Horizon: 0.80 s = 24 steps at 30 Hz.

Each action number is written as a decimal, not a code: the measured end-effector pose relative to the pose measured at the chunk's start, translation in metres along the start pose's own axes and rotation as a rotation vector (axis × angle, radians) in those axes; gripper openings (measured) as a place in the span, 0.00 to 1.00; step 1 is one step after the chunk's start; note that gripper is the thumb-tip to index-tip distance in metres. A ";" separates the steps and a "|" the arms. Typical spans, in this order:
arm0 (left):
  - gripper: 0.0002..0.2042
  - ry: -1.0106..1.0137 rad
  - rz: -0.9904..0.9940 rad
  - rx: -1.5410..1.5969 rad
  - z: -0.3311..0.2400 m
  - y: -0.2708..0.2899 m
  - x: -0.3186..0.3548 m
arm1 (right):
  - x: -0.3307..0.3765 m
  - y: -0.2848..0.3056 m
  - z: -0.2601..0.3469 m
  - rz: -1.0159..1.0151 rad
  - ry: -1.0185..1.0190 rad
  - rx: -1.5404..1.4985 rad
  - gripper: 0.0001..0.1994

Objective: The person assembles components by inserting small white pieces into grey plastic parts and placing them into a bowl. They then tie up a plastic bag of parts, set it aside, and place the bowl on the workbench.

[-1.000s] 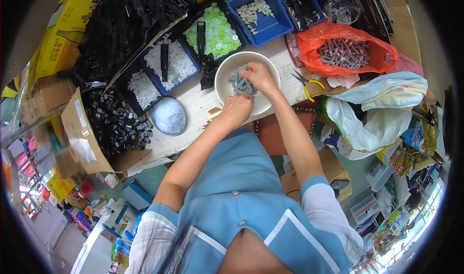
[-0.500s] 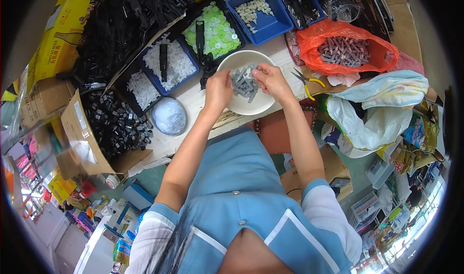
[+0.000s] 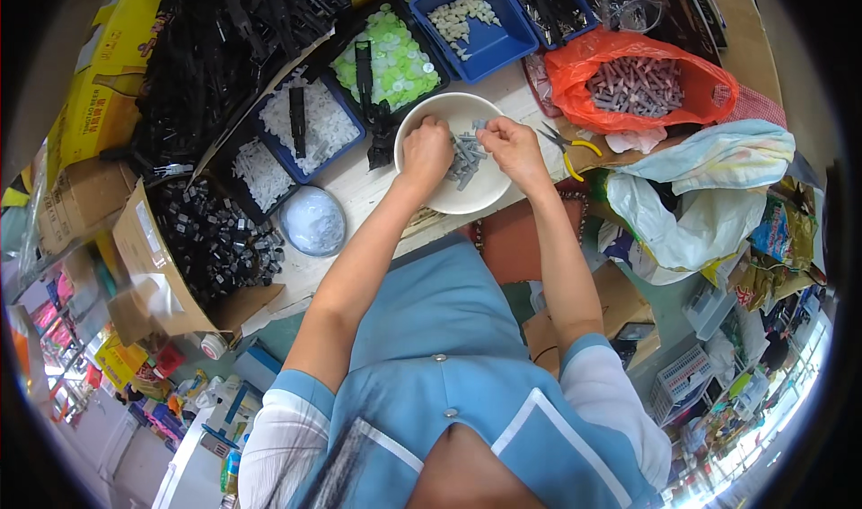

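A white bowl point(image 3: 460, 206) stands near the front edge of the worktable, with small grey plastic pieces point(image 3: 465, 161) heaped inside. My left hand point(image 3: 427, 157) reaches over its left side, fingers curled down; whatever they pinch is hidden. Above the bowl's right rim, my right hand point(image 3: 514, 153) is closed, a grey plastic piece point(image 3: 481, 125) showing at its thumb and fingertips. Yellow-handled pliers point(image 3: 569, 150) lie just right of that hand.
Left of the bowl are a round dish with a pale bluish mass point(image 3: 312, 222), trays of white pieces point(image 3: 328, 130) and green discs point(image 3: 395, 60), and a carton of black parts point(image 3: 211, 240). A blue tray point(image 3: 498, 42) and red bag point(image 3: 575, 65) stand beyond and right.
My left hand has moved right and lower into the bowl, covering more of the grey pieces. My right hand has shifted slightly right, and a grey piece now shows at its fingertips.
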<state>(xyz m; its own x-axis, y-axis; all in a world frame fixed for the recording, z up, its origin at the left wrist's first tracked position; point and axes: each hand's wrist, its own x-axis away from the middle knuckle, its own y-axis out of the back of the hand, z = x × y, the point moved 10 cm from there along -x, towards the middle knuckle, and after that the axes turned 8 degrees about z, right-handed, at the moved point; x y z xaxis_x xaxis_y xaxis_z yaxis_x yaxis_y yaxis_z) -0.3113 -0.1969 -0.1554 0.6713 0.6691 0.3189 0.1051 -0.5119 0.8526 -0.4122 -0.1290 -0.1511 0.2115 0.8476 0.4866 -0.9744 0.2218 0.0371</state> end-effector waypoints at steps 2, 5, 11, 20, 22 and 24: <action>0.07 -0.038 -0.035 0.148 0.000 0.011 0.008 | 0.001 0.003 0.002 -0.035 0.042 0.040 0.06; 0.08 0.186 0.046 0.507 0.018 0.017 0.019 | 0.004 0.001 0.015 -0.057 0.122 0.208 0.06; 0.10 -0.159 0.006 0.232 -0.015 0.005 0.012 | 0.000 0.004 0.009 -0.048 0.018 0.032 0.06; 0.11 -0.156 0.263 0.099 -0.016 -0.022 0.002 | 0.002 0.006 0.005 -0.051 0.065 0.045 0.05; 0.11 -0.160 0.222 0.228 -0.011 -0.016 0.005 | 0.002 0.007 0.003 -0.044 0.056 0.021 0.05; 0.12 -0.162 0.180 0.356 -0.006 -0.006 0.012 | 0.003 0.007 0.001 -0.036 0.047 -0.003 0.05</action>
<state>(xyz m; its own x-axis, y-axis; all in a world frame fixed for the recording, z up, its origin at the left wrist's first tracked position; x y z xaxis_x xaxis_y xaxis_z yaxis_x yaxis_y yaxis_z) -0.3086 -0.1830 -0.1539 0.8058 0.4734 0.3558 0.2037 -0.7857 0.5841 -0.4186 -0.1251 -0.1480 0.2497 0.8609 0.4433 -0.9659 0.2536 0.0515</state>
